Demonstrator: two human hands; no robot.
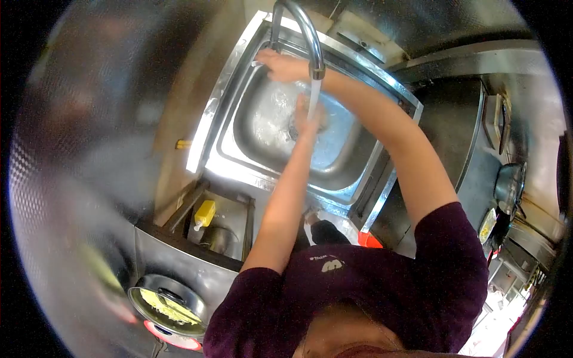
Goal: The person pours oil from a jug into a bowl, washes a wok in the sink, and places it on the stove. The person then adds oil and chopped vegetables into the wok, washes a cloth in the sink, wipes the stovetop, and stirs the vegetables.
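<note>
The left hand is low in the sink, right in the water; it is too blurred to tell whether the fingers are spread, pressed together or pinching anything. Beyond it and to the left, the right hand reaches to the far left corner, its fingers stretched toward the steel, though I cannot tell if they touch it or hold something thin. The sink, on which the work seems to centre, lies under and all around both hands. Directly above the left hand hangs the tap, its spout seen in front of the right forearm. The step in hand looks like rinsing, of the basin or of the hands themselves; a next move would call for steering the water with the left hand and keeping the right arm clear of the spout. Back from the left hand toward the body, off to its left, are a yellow thing, perhaps a bottle, and farther on a pan with pale shreds inside. The left hand and splashing hide most of the drain, glare washes out part of the basin, and the tap's base is partly covered
</note>
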